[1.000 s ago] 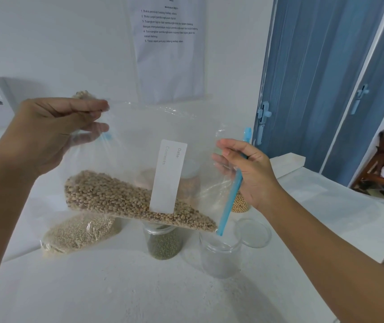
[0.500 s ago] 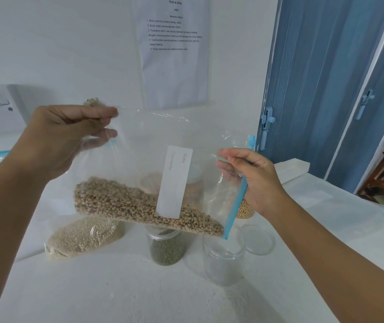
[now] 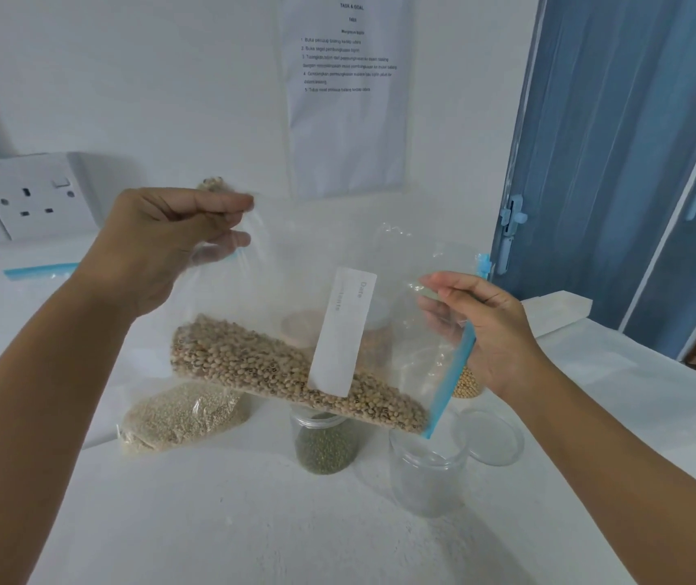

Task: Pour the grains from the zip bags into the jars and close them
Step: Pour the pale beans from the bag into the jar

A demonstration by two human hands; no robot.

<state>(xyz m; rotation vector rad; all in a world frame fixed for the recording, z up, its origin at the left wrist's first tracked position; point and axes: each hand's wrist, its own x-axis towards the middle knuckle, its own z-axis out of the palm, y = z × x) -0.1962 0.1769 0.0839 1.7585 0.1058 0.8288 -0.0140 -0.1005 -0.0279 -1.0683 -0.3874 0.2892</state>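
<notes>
Fingers (image 3: pixel 228 204) of my left hand (image 3: pixel 156 242) pinch one corner of the bean bag (image 3: pixel 291 369), while my right hand (image 3: pixel 485 331) pinches its blue zip edge, so the bag hangs tilted in the air, its low corner just above the open empty jar (image 3: pixel 428 475). Below I see a white tabletop (image 3: pixel 232 521) with a jar of green grains (image 3: pixel 325 445), a bag of pale grains (image 3: pixel 181 415), and a loose lid (image 3: pixel 492 437) beside the empty jar. Behind stand a white wall with a socket (image 3: pixel 30 196) and a printed sheet (image 3: pixel 346 90), and a blue door (image 3: pixel 599 162) at right. Two more jars behind the bag are blurred through the plastic; I cannot tell what they hold. The sheet's text is too small to read.
</notes>
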